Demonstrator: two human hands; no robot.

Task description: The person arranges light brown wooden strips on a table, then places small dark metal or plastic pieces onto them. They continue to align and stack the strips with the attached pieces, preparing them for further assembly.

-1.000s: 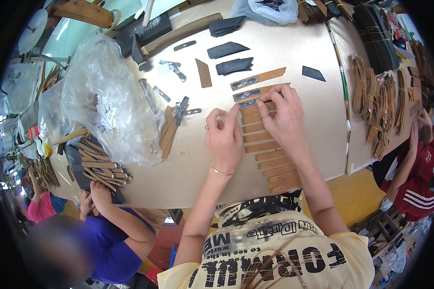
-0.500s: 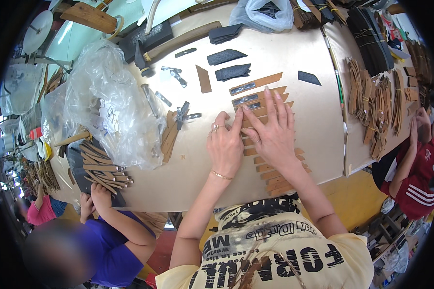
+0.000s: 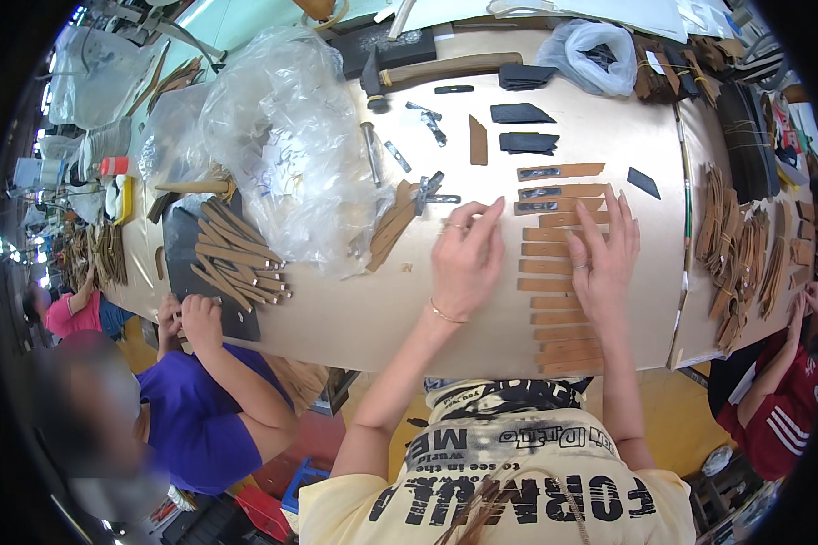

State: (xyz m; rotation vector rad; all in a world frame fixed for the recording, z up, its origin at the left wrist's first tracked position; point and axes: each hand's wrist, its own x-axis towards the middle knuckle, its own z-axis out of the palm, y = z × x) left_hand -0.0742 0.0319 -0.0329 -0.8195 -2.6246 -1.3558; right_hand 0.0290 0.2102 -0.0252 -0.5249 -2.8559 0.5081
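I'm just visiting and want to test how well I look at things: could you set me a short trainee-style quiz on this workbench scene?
1. Multiple choice: which of the person's hands overlaps, in this view, the column of brown strips? A) left; B) right; C) neither.
2. True or false: the hammer lies farther from the person than the brown strips do.
3. Count: how many strips in that column show shiny pieces on them?

Key:
1. B; the right hand is over the strips' right-hand ends.
2. True; it lies toward the far side of the table.
3. Three; they are the strips at the column's far end.
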